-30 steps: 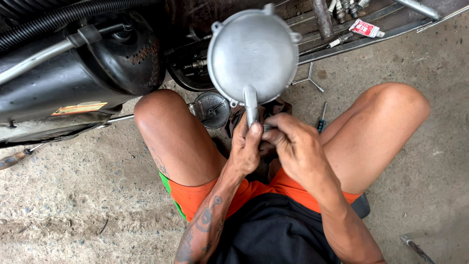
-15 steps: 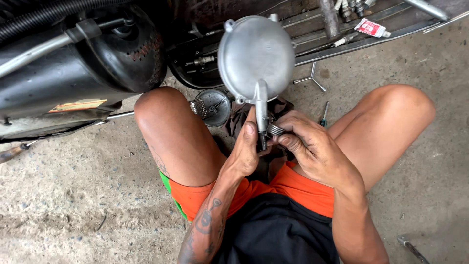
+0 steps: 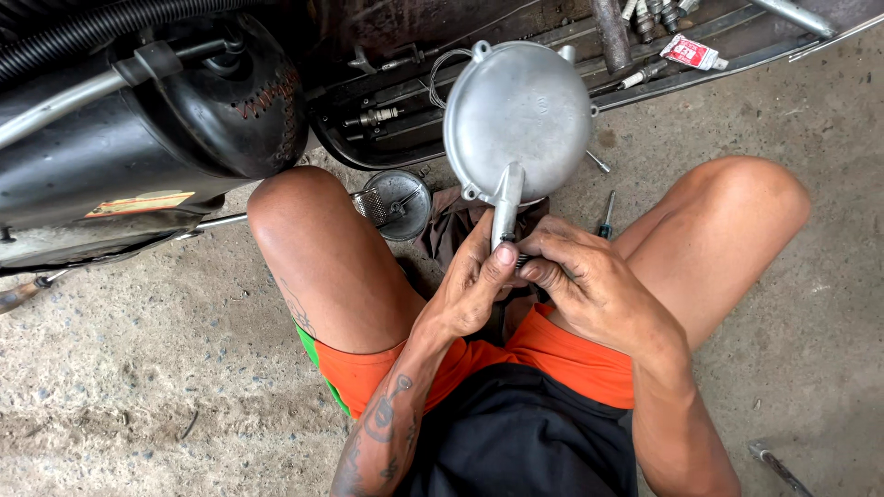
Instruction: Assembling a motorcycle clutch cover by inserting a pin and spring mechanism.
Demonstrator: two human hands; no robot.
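Observation:
A round grey metal cover (image 3: 517,118) with a tubular neck points down toward me, held up between my knees. My left hand (image 3: 471,287) grips the neck from the left, thumb pressed on its end. Fingers of my right hand (image 3: 589,281) pinch a small coiled spring-like part at the mouth of the neck; most of that part is hidden by the fingers. A dark rag (image 3: 453,225) lies on the ground under the cover.
A black scooter body (image 3: 138,120) fills the upper left. A shallow metal tray (image 3: 405,101) behind holds bolts, a spark plug and a small red tube (image 3: 692,52). A round mesh strainer (image 3: 394,204), a screwdriver (image 3: 605,217) and a tool (image 3: 778,467) lie on concrete.
The cover has shifted right and tilted slightly. My right hand has drawn in closer to the neck's end, and my left thumb now presses there.

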